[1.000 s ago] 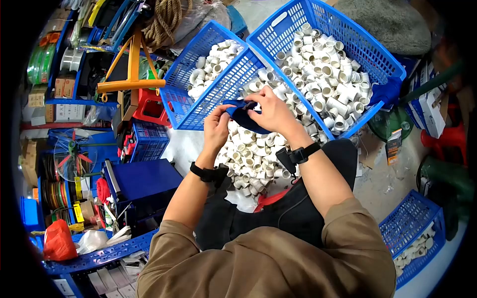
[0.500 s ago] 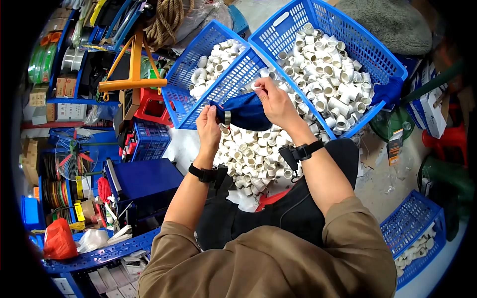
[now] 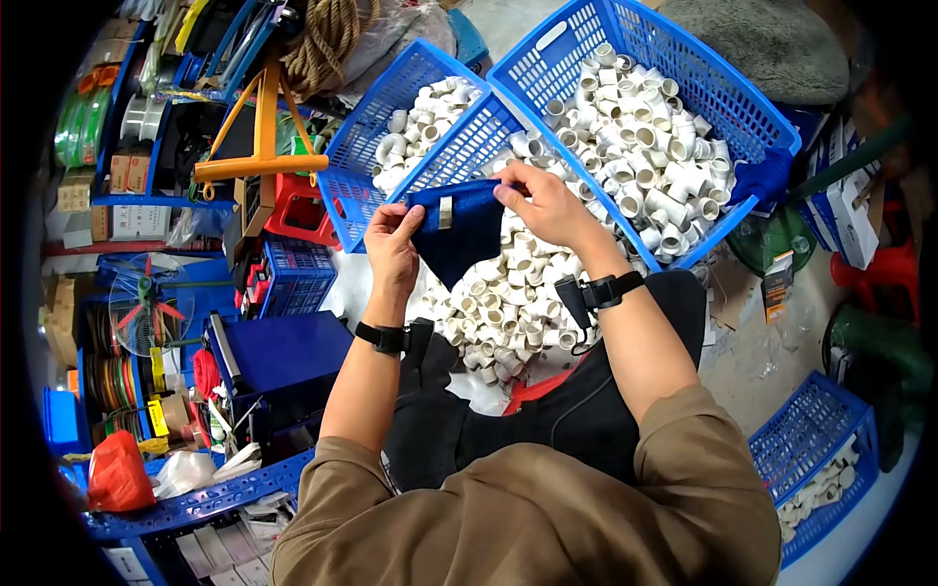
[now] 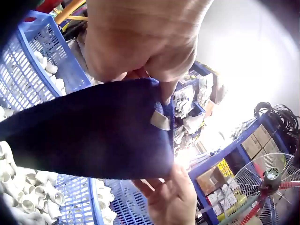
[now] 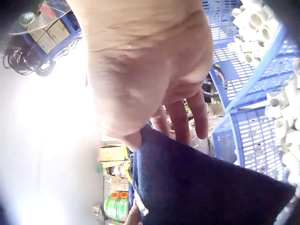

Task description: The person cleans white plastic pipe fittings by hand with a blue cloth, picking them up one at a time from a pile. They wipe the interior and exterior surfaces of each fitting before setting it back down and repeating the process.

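Note:
A dark blue cloth piece [image 3: 457, 237] with a small white tag [image 3: 446, 212] hangs spread between both hands, over a heap of white pipe fittings [image 3: 503, 303]. The left hand [image 3: 393, 256] pinches its upper left corner between thumb and fingers. At the upper right corner, the right hand [image 3: 549, 207] pinches the edge. In the left wrist view the cloth [image 4: 89, 131] covers much of the picture, its tag [image 4: 160, 120] near the edge. The right wrist view shows the cloth [image 5: 201, 183] below the right hand [image 5: 150, 70], whose other fingers extend behind it.
Two blue baskets [image 3: 640, 256] [image 3: 357, 210] with white fittings stand beyond the hands; another blue basket [image 3: 865, 430] is at lower right. Left are a dark blue box [image 3: 283, 356], a fan [image 3: 147, 305], an orange metal frame [image 3: 262, 168] and crowded shelves. Blue fabric [image 3: 762, 181] lies on the large basket's corner.
The cloth has gone from bunched between the hands to spread flat, its lower end hanging down and its tag showing. The left hand has moved slightly left, and the right hand has come down a little.

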`<state>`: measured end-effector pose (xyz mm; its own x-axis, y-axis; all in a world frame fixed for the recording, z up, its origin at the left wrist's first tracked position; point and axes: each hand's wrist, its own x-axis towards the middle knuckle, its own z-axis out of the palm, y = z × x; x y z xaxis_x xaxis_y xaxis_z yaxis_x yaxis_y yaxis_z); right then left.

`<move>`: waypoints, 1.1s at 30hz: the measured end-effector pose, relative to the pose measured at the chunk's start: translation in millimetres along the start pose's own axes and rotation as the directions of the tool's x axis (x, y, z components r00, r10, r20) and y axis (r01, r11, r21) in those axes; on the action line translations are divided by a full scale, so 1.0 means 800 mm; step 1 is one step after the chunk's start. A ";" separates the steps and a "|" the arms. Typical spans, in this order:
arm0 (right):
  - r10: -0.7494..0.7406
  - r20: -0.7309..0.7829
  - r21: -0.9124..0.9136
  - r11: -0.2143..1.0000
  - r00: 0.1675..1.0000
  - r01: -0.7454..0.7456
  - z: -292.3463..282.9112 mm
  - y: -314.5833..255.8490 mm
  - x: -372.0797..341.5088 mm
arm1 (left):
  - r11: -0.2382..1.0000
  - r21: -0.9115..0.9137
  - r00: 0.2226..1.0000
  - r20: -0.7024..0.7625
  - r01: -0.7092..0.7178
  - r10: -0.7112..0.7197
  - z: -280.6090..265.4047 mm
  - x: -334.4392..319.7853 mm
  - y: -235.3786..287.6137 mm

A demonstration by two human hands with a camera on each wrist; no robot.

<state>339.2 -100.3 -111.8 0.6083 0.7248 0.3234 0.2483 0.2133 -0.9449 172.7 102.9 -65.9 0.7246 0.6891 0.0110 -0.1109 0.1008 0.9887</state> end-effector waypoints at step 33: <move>0.253 -0.049 0.025 0.967 0.966 -0.252 0.031 0.006 -0.009 | 0.883 -0.009 0.883 0.039 0.469 -0.468 0.013 -0.026 -0.019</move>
<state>316.9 -88.2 -120.3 0.6875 0.7222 0.0761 0.0681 0.0402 -0.9969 166.3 79.2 -79.3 0.7181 0.5334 -0.4471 0.2356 0.4181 0.8773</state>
